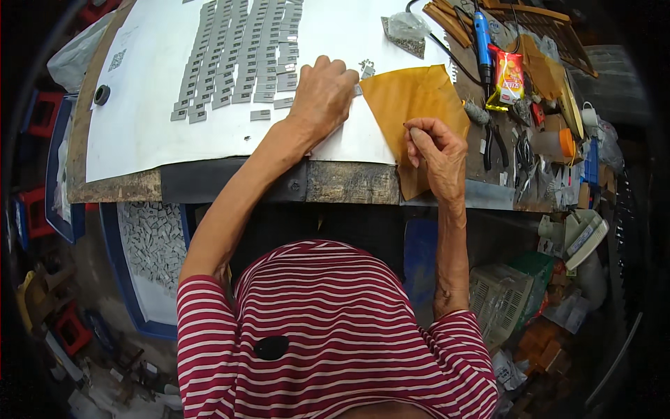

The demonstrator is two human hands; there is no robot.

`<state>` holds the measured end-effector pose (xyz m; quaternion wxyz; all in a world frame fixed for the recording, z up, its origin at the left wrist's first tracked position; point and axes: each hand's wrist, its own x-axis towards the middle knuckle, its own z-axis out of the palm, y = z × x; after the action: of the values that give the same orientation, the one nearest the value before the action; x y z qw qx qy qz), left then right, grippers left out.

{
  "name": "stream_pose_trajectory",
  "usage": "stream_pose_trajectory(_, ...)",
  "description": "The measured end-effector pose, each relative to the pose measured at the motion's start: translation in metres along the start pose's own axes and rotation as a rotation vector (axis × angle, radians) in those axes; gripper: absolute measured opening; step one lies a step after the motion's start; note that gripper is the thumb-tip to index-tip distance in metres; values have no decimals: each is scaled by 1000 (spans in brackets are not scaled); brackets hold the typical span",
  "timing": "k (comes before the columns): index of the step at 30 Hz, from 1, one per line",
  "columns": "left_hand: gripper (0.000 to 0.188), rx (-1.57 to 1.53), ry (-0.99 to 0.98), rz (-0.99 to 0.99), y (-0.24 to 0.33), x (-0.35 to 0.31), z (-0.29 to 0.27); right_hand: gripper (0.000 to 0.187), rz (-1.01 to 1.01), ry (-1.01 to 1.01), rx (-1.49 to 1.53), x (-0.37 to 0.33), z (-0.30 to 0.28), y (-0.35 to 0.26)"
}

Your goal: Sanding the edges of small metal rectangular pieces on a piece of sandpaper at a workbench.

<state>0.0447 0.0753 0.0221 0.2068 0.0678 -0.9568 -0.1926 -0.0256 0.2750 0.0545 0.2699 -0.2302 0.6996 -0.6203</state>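
Rows of small grey rectangular pieces (241, 52) lie on a white sheet (150, 133) over the bench. My left hand (323, 98) is curled down on the sheet, right of the rows. A small grey piece (358, 90) pokes out at its thumb side; its fingertips are mostly hidden. My right hand (441, 150) hovers over a brownish-yellow paper (408, 98), thumb and forefinger pinched together. Something tiny and dark shows at those fingertips, too small to name. Beyond the left hand is a little cluster of tiny parts (366, 68). Single grey pieces (260, 115) lie closer to me.
A plastic bag of tiny parts (407, 35) lies at the back. To the right are a blue pen-shaped tool (482, 38), a red and yellow packet (507, 80) and pliers (497, 146). A black ring (102, 95) sits at left. Below stands a blue tray (150, 325) of grey pieces.
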Motion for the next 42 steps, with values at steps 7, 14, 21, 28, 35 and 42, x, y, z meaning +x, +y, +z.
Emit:
stream_pose_trajectory(7, 18, 25, -65, -74, 8, 8, 12, 14, 15, 50, -34, -3, -7, 1)
stream_pose_trajectory(14, 19, -53, -139, -35, 2, 0, 8, 14, -10, 104, -35, -3, -14, 0)
stream_pose_trajectory(21, 23, -153, -127, -32, 5, -8, -2, 13, -49, 249, -258, 4, -42, 10)
stream_pose_trajectory(28, 20, -178, -72, -45, 6, -9, 4, 7, -344, 198, -846, 11, -50, 29)
stream_pose_trajectory(35, 20, -196, -7, -27, 3, -14, 7, 7, -427, 95, -953, 11, -43, 24)
stream_pose_trajectory(42, 17, -224, 14, -33, 2, -16, 8, 9, -620, -24, -1209, 17, -47, 25)
